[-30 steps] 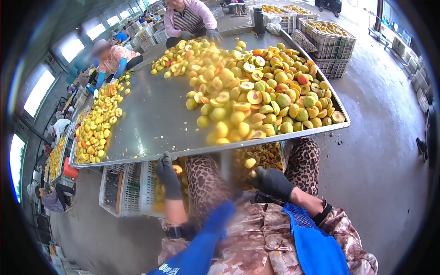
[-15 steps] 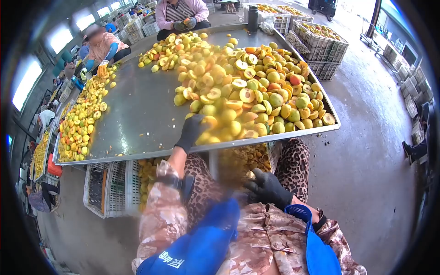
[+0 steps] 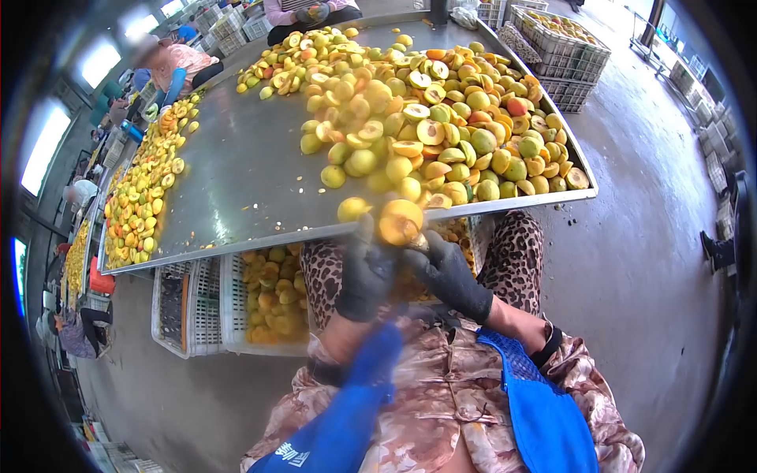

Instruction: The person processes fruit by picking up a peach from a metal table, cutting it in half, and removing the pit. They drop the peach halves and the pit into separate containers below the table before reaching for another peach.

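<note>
Gloved left hand [image 3: 366,274] and right hand [image 3: 449,276] meet at a fruit [image 3: 400,221] (tray [image 3: 244,173] beyond).

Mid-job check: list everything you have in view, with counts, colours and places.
fruit at the fingertips: one, orange-yellow, between the hands
large fruit pile: many, yellow, orange and green, table's right side
narrower fruit pile: many, yellow-orange, table's left edge
table: one, grey metal, ahead
lower crates: at least two, whitish, under the table's near edge
crate stack: two high, greyish, beyond the table's right edge
bag: one, whitish, far edge
red container: one, left of the table
co-workers at the table: two; others farther left, blurred
left hand, right hand: dark-gloved, at the near edge
</note>
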The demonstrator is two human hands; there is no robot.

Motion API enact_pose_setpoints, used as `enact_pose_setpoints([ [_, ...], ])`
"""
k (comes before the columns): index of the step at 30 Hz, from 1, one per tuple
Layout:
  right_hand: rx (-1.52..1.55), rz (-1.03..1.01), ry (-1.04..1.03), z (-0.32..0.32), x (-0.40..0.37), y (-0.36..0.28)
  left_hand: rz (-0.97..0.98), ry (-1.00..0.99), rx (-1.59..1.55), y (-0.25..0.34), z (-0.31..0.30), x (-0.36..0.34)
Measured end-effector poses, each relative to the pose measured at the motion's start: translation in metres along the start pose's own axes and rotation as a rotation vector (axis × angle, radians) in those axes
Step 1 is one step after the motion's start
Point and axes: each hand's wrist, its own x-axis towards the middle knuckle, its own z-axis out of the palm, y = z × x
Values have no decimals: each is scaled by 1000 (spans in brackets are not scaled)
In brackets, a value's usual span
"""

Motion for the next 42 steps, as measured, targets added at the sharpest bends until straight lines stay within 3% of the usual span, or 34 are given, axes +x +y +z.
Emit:
enact_pose_setpoints([
  [4, -259, 20, -10, -10, -10, 21, -106, -20, 204, -3, 1, 4],
  [7, -283, 69, -16, -16, -21, 13, -128, 171, 171, -3, 9, 5],
  [8, -257, 85, -11, -17, -23, 9, 58, 12, 504, -10, -5, 5],
  [11, -27, 118, -47, -13, -30, 15, 37, -19, 233, -13, 8, -1],
  [14, 69, 115, -61, -17, -29, 12, -34, 72, -11, -19, 7, 3],
  [20, 80, 125, -23, -8, -26, 17, 297, 127, 582, -58, -47, 20],
  [24, 92, 117, -2, -4, -25, 27, 508, 54, 1038, -46, -7, 9],
  [27, 113, 122, -5, -5, -25, 26, 591, 107, 950, -47, 8, 15],
  [32, 428, 210, -137, -7, -32, 7, 242, 360, 514, -34, 53, 4],
  [35, 364, 148, -312, -17, -39, 1, 356, 251, 803, -29, 55, 0],
  [38, 757, 374, -465, -16, -46, 17, 223, -26, 751, -25, 42, -3],
  [42, 395, 55, -608, -23, -35, 3, 150, 39, 466, -13, 67, -24],
])
